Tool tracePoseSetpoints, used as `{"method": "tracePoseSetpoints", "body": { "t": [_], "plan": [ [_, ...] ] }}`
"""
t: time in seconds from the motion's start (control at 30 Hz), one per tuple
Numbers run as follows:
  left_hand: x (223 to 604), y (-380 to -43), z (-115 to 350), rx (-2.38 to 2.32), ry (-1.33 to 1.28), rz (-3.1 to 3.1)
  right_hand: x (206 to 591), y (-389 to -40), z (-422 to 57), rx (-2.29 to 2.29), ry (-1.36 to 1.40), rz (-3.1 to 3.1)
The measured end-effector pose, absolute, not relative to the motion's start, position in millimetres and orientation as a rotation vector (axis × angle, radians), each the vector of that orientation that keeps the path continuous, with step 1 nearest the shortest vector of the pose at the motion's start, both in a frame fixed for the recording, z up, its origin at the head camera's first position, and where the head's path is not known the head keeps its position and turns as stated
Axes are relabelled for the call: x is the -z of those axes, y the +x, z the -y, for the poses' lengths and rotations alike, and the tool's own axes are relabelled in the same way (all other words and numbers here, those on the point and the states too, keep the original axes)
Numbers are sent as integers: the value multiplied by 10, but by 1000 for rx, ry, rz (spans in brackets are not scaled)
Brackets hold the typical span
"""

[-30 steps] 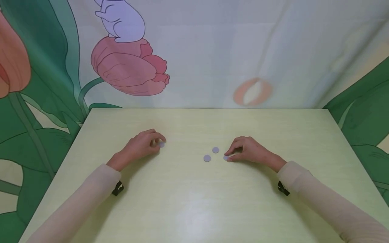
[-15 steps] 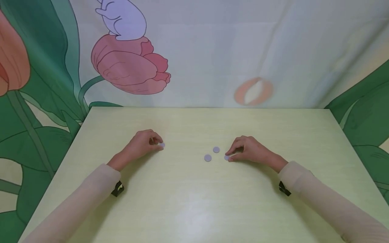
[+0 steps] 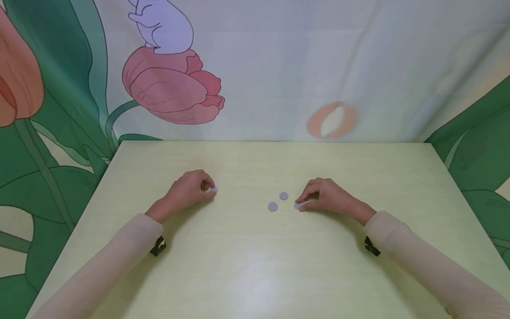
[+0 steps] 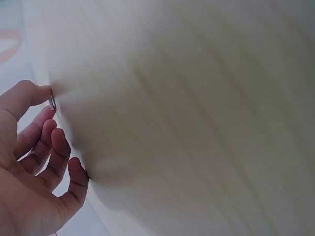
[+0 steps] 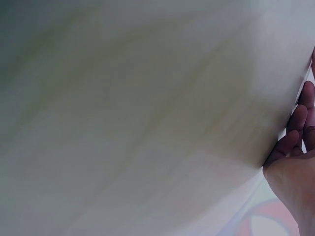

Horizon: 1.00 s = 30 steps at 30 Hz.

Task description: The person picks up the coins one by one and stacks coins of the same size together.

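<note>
My left hand (image 3: 190,189) is at the left part of the table, thumb and index finger pinching a small round silver coin (image 3: 214,190). In the left wrist view the coin (image 4: 52,102) shows edge-on as a thin shiny strip between the fingertips, close over the tabletop. To the right, my right hand (image 3: 328,195) has its thumb and index finger around another coin (image 3: 297,206) low at the table. The right wrist view shows only part of that hand (image 5: 295,147), and its coin is out of that view. Two more coins, one (image 3: 283,196) behind the other (image 3: 272,206), lie flat just left of the right hand.
Both hands work over a pale wood-grain table (image 3: 255,248). Behind its far edge hangs a light curtain (image 3: 263,79) printed with flowers and a white animal. Dark bands (image 3: 158,246) show under both sleeve cuffs.
The left hand's coin has tilted and shows narrower than before, with the fingers shifting slightly around it. The right hand and the two loose coins keep their places.
</note>
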<state>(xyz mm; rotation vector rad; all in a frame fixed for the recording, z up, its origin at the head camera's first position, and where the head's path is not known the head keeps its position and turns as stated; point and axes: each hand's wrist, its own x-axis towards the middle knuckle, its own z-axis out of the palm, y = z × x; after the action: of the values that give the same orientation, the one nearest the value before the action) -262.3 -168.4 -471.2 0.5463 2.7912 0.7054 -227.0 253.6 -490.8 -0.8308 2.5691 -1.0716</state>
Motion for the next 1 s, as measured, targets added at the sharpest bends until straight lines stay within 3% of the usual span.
{"method": "tracePoseSetpoints", "body": {
  "t": [1.0],
  "plan": [
    [4610, -2578, 1152, -997, 726, -2755, 4909, -2255, -2522, 1047, -806, -2574]
  ]
}}
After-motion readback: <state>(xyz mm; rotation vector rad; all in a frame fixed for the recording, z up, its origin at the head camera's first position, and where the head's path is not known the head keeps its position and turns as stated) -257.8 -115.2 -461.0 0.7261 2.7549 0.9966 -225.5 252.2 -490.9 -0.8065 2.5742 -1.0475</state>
